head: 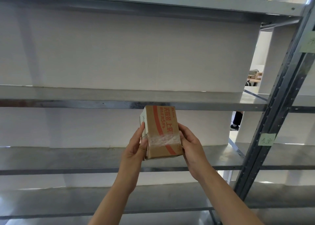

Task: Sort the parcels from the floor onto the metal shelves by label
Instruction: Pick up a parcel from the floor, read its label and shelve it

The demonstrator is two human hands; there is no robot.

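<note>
**Q:** Where have I got the parcel?

**A:** You hold the parcel (162,131) up in front of the metal shelves (119,103), resting on no board. Its far end covers the front lip of the middle shelf, and its near end hangs above the lower shelf (68,158).

**Q:** And my grip?

**A:** Your left hand (136,149) clasps the left side, with the thumb on the taped face and a finger running up beside the white label (142,120). Your right hand (190,148) wraps the right edge with its fingers curled round it. Both hands are closed on the box at its near end.

**Q:** Which way does it lie?

**A:** The long axis runs away from you and is tipped upward, so most of the box sits beyond your hands, toward the rack. Your hands are level with each other — neither is nearer the shelves, as far as I can judge.

**Q:** What does the next move turn on?

**A:** It turns on the label. The white one faces left, and its handwriting is too small for me to read. A green note (266,139) is stuck on the upright (279,95) to your right beside the lower shelf, and a second green note (307,42) sits higher up. For the lower shelf, I'd say drop the far end and push straight ahead. For the middle one, you'd have to lift the box over that lip first.
</note>
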